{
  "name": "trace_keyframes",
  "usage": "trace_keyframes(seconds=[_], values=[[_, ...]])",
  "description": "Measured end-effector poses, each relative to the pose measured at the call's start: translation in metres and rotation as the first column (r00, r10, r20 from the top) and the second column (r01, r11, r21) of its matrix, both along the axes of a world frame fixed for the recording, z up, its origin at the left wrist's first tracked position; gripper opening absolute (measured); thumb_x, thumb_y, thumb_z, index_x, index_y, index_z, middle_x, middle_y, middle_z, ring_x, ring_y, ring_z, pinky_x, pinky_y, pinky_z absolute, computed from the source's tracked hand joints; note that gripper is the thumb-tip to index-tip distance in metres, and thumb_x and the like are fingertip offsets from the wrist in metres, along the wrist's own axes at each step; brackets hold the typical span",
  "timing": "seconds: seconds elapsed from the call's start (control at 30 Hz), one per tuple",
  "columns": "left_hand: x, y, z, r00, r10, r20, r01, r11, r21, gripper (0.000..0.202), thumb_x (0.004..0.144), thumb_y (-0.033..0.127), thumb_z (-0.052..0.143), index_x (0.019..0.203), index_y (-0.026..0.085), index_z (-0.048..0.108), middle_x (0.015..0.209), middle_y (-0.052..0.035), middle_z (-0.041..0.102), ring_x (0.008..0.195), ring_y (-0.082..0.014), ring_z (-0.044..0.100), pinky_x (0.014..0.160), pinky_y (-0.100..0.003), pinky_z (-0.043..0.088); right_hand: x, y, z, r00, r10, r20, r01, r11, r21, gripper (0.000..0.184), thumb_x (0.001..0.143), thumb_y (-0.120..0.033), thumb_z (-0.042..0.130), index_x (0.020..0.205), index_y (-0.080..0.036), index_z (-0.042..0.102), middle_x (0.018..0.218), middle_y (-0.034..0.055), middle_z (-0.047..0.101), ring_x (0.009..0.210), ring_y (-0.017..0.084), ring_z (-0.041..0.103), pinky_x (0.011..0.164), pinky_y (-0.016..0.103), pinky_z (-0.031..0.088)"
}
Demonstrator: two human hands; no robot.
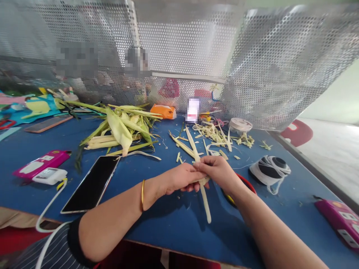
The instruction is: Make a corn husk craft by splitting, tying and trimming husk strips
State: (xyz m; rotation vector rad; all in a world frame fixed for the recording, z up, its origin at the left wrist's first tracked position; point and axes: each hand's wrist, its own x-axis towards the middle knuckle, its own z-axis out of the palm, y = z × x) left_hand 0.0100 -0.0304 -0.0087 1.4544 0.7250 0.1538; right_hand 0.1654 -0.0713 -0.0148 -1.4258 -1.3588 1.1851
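Note:
A long pale strip of corn husk (205,207), seemingly with more husk wrapped about its middle, is held over the table between both my hands. My left hand (182,176), below a gold bracelet, is closed on it, thumb on top and fingers underneath. From the right, my right hand (218,169) pinches the strip with thumb and fingertips, touching my left thumb. Its narrow end points down toward me; a wider end slants away. The part between my fingers is mostly hidden. Beneath my right wrist shows a red and yellow looped handle (248,183), perhaps scissors.
Corn husks (120,130) lie piled left of centre, husk scraps (215,134) beyond my hands. A black tablet (92,185) is near my left forearm, beside a white cable (46,209). White thread on a spool (270,170) stands right. A perforated metal screen (182,45) closes the back.

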Motion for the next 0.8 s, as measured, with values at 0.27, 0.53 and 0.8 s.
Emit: trace_keyframes(seconds=[0.27, 0.53, 0.8], values=[[-0.004, 0.002, 0.006, 0.997, -0.07, 0.024, 0.069, 0.997, 0.036, 0.039, 0.078, 0.049, 0.06, 0.08, 0.012, 0.073, 0.061, -0.0033, 0.065, 0.039, -0.005, 0.036, 0.04, -0.021, 0.023, -0.014, -0.005, -0.001, 0.946, -0.324, 0.018, 0.311, 0.92, 0.24, 0.03, 0.075, -0.039, 0.067, 0.057, -0.02, 0.053, 0.052, -0.0051, 0.047, 0.035, 0.009, 0.044, 0.034, 0.023, 0.03], [0.0, -0.003, 0.005, 0.999, -0.029, 0.028, 0.029, 0.999, -0.02, 0.043, 0.076, 0.054, 0.061, 0.078, 0.012, 0.07, 0.061, -0.0029, 0.064, 0.038, -0.0049, 0.037, 0.039, -0.021, 0.021, -0.018, -0.006, 0.005, 0.945, -0.325, -0.015, 0.319, 0.915, 0.248, 0.028, 0.074, -0.042, 0.067, 0.059, -0.02, 0.058, 0.055, -0.0039, 0.049, 0.039, 0.009, 0.042, 0.035, 0.023, 0.033], [0.003, -0.008, 0.004, 1.0, 0.001, -0.021, -0.001, 1.0, 0.031, 0.035, 0.079, 0.045, 0.06, 0.079, 0.013, 0.073, 0.055, -0.0014, 0.062, 0.039, -0.0066, 0.044, 0.04, -0.02, 0.028, -0.015, -0.006, 0.006, 0.973, -0.228, 0.04, 0.207, 0.933, 0.295, 0.032, 0.074, -0.038, 0.067, 0.053, -0.02, 0.052, 0.055, -0.0038, 0.049, 0.043, 0.01, 0.047, 0.041, 0.024, 0.034]])
